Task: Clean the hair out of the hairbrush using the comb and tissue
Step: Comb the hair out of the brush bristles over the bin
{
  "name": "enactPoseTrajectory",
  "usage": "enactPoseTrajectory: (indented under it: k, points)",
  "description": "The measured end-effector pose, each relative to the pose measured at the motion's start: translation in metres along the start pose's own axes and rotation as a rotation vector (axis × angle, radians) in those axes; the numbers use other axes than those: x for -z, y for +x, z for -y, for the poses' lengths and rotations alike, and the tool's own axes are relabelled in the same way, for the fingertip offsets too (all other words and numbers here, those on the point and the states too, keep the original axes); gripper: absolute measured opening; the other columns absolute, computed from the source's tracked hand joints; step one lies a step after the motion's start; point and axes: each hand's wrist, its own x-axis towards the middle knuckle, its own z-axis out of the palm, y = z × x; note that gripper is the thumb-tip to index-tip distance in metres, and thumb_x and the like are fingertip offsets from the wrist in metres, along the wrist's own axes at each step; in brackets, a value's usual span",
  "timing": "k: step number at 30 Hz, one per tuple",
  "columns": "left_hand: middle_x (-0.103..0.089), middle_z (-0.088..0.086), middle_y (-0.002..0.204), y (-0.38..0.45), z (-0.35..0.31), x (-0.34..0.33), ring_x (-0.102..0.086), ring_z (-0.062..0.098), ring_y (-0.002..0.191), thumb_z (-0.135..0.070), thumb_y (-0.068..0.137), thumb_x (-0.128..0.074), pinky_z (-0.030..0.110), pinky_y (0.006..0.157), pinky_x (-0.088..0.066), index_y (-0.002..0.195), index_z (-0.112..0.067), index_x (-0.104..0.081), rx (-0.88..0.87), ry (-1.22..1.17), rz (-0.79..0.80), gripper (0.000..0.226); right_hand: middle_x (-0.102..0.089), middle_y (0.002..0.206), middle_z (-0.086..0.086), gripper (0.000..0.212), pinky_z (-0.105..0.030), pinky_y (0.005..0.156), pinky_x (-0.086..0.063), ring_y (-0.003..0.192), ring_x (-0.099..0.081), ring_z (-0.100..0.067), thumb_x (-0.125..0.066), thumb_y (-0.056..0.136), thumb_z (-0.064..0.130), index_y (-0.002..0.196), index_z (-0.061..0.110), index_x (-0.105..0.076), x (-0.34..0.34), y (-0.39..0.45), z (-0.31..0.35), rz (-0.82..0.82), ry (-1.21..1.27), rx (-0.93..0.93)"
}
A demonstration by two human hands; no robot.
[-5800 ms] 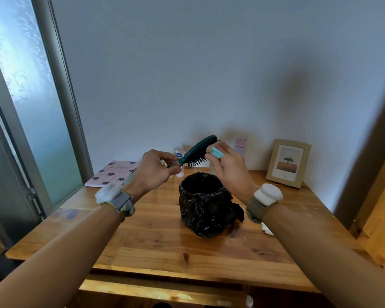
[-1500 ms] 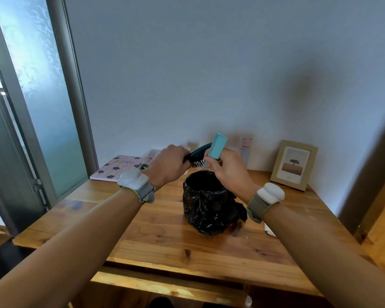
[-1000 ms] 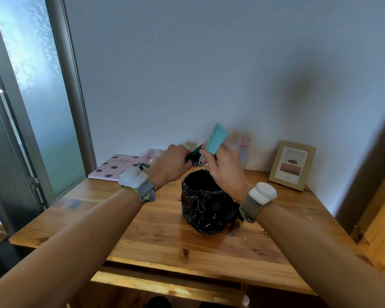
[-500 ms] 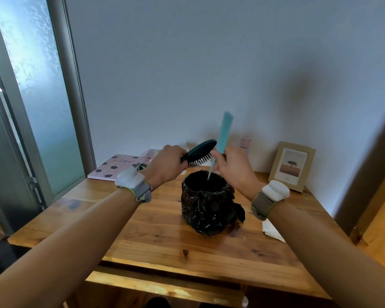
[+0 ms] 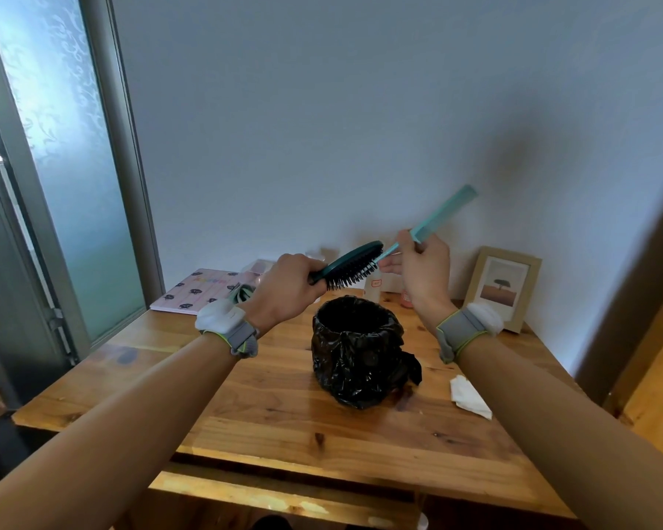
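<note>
My left hand (image 5: 284, 286) grips the handle of a dark teal hairbrush (image 5: 355, 262), held above the bin with its black bristles facing down and toward me. My right hand (image 5: 423, 275) holds a light teal tail comb (image 5: 443, 214) near its middle. The comb's toothed end points up to the right, and its thin tail tip touches the far end of the brush's bristles. A crumpled white tissue (image 5: 467, 395) lies on the wooden table (image 5: 268, 411), right of the bin and below my right forearm.
A small bin lined with a black bag (image 5: 358, 350) stands mid-table under the brush. Along the back wall are a patterned pink book (image 5: 198, 290), small bottles (image 5: 374, 286) and a framed picture (image 5: 504, 286). A frosted glass door (image 5: 62, 147) is at left.
The comb swung from upright with its tail over the bin to slanting up right, tail tip now at the brush's bristles. My right hand shifted right; the brush stayed over the bin.
</note>
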Motion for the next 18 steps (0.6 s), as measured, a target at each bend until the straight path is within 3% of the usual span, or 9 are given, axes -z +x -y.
enactPoseTrajectory:
  k: [2,5,7,10,14,18]
  points:
    - [-0.055,-0.004,0.055,0.0,0.0,0.001,-0.047,0.003,0.043,-0.017,0.085,-0.058,0.02,0.045,-0.034,0.098,-0.017,-0.077,-0.003,-0.01,0.008,0.023,-0.068,0.067,-0.008,0.018,-0.037,0.058,-0.061,0.053,-0.068,-0.023,-0.054,0.098,0.014,0.08,0.016,-0.057,-0.003,-0.003,-0.001,0.024,-0.035,0.016]
    - [-0.06,-0.001,0.057,-0.001,0.002,0.001,-0.046,0.004,0.041,-0.017,0.084,-0.058,0.016,0.043,-0.032,0.102,-0.019,-0.077,-0.007,-0.004,0.006,0.026,-0.066,0.068,-0.005,0.018,-0.032,0.058,-0.061,0.053,-0.067,-0.019,-0.057,0.098,0.011,0.081,0.016,-0.059,-0.004,-0.004,-0.002,0.052,-0.041,0.034]
    - [-0.066,0.005,0.063,-0.001,0.005,0.001,-0.044,0.007,0.042,-0.016,0.084,-0.058,0.024,0.048,-0.037,0.104,-0.02,-0.077,-0.003,0.023,0.015,0.027,-0.064,0.067,-0.005,0.021,-0.029,0.056,-0.061,0.05,-0.066,-0.016,-0.056,0.098,0.009,0.078,0.017,-0.057,-0.003,-0.005,-0.003,0.096,-0.048,0.036]
    - [-0.067,0.008,0.066,-0.002,0.008,0.001,-0.045,0.008,0.046,-0.015,0.086,-0.059,0.028,0.052,-0.04,0.103,-0.017,-0.076,0.017,0.026,0.023,0.025,-0.064,0.072,-0.011,0.017,-0.037,0.058,-0.063,0.054,-0.067,-0.023,-0.053,0.099,0.012,0.082,0.012,-0.057,0.005,-0.002,-0.007,0.103,-0.073,-0.003]
    - [-0.057,-0.003,0.058,-0.004,0.01,0.002,-0.044,0.006,0.044,-0.012,0.086,-0.06,0.023,0.048,-0.037,0.105,-0.018,-0.077,0.044,-0.048,-0.006,0.026,-0.066,0.082,-0.022,0.023,-0.032,0.051,-0.06,0.053,-0.067,-0.025,-0.046,0.101,0.016,0.103,-0.004,-0.057,0.02,0.013,-0.012,-0.094,-0.045,-0.124]
    - [-0.057,-0.007,0.058,-0.004,0.008,0.001,-0.047,0.003,0.044,-0.009,0.085,-0.06,0.02,0.048,-0.039,0.107,-0.018,-0.078,0.037,-0.092,-0.024,0.03,-0.062,0.081,-0.022,0.019,-0.026,0.046,-0.056,0.045,-0.066,-0.017,-0.045,0.103,0.015,0.101,-0.002,-0.052,0.02,0.027,-0.011,-0.24,0.24,-0.256]
